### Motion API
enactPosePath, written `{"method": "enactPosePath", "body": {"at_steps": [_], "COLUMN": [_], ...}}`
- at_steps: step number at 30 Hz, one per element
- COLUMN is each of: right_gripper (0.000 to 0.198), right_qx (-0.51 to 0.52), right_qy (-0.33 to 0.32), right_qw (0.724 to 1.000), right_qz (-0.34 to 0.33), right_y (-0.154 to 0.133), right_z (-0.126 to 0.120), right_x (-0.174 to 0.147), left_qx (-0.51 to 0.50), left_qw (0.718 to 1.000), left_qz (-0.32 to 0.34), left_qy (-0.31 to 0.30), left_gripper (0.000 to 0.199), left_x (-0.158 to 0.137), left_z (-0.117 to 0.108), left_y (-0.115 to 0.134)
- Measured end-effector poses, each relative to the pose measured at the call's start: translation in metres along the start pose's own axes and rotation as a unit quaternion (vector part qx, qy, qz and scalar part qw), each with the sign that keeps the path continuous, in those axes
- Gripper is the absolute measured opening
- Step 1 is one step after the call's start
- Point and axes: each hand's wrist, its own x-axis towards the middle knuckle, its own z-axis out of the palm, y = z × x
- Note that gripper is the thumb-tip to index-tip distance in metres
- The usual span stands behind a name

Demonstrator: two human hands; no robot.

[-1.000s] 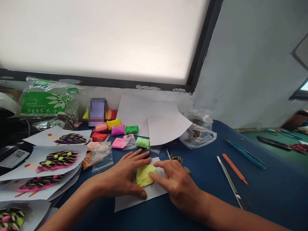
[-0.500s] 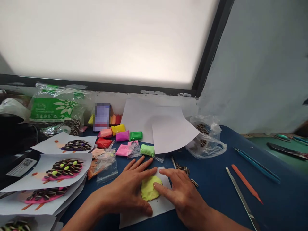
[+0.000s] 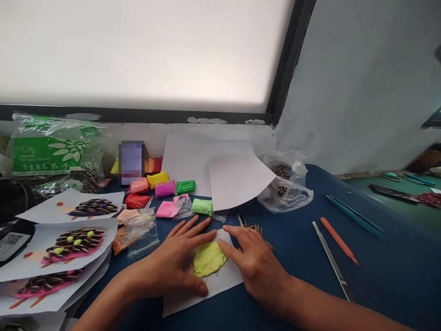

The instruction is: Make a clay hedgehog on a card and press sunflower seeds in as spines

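A flattened, uneven patch of yellow clay (image 3: 209, 260) lies on a small white sheet of paper (image 3: 220, 288) with short pencil marks below the patch. My left hand (image 3: 179, 259) rests spread at the left of the clay, its thumb and fingers around that side and nothing held. From the right, my right hand (image 3: 258, 262) reaches over the paper; its index finger and thumb are apart, and one fingertip touches or nearly touches the clay's upper right edge. Several striped sunflower seeds (image 3: 257, 228) lie behind the right hand, partly hidden by it.
Finished seed-and-clay hedgehog pictures (image 3: 74, 243) are stacked at left. Behind my hands are several coloured clay packets (image 3: 165, 188) and blank white sheets (image 3: 237, 174). A plastic bag of seeds (image 3: 285, 184) stands at back right. An orange tool (image 3: 339, 241), metal blade (image 3: 330, 257) and blue tweezers (image 3: 354, 216) lie right.
The right fingertip has slid from the clay's middle right to its upper right edge, uncovering more clay. My left hand keeps its place on the paper. The whole view has shifted slightly.
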Motion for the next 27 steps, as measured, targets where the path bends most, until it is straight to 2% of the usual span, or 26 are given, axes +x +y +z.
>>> {"method": "enactPosePath", "body": {"at_steps": [9,16,27], "right_gripper": [0.04,0.039,0.039], "right_qx": [0.005,0.014,0.021], "right_qy": [0.003,-0.022,-0.016], "right_qw": [1.0,1.0,1.0], "right_qz": [-0.001,-0.002,0.01], "right_y": [-0.0006,-0.0002,-0.0003], "right_z": [-0.0021,-0.003,-0.0031], "right_x": [0.001,0.0,0.0014], "left_qx": [0.001,0.002,-0.006], "left_qw": [1.0,1.0,1.0], "left_qz": [0.005,0.007,-0.012], "left_qy": [0.018,0.021,0.006], "left_gripper": [0.096,0.096,0.099], "left_x": [-0.0018,-0.001,-0.0013], "left_z": [0.004,0.0053,-0.0002], "left_y": [-0.0049,-0.0067,0.0024]}}
